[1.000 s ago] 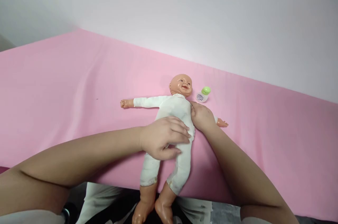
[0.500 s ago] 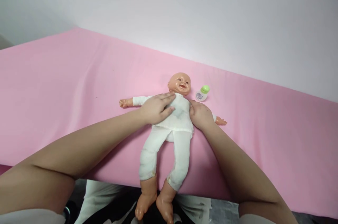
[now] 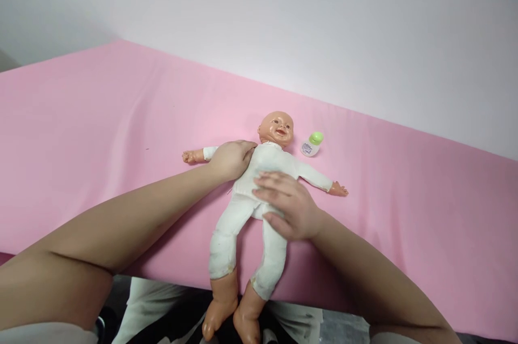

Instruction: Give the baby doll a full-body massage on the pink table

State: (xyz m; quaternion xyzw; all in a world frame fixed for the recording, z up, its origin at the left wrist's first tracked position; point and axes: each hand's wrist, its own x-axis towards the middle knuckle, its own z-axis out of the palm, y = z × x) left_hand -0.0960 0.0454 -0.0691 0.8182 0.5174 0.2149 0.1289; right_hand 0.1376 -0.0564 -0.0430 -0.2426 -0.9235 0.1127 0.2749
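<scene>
A baby doll [image 3: 265, 163] in a white cloth body lies face up, its bald head away from me and its bare feet hanging past the near edge. My left hand [image 3: 232, 160] is wrapped against the doll's side by the armpit, fingers bent and partly hidden, gripping it there. Over the lower belly and hip is my right hand [image 3: 289, 206], fingers apart and slightly blurred; whether it touches the cloth I cannot tell. A small white bottle with a green cap [image 3: 312, 144] lies beside the doll's head.
The doll lies on a pink-covered table [image 3: 174, 101] with soft folds. A pale wall [image 3: 259, 14] rises behind it. My legs in light trousers [image 3: 149, 301] show below the near edge.
My right hand has left the doll's right-hand side and moved down over its belly. My left hand has drawn back from the chest to the side. The doll's legs shifted slightly left.
</scene>
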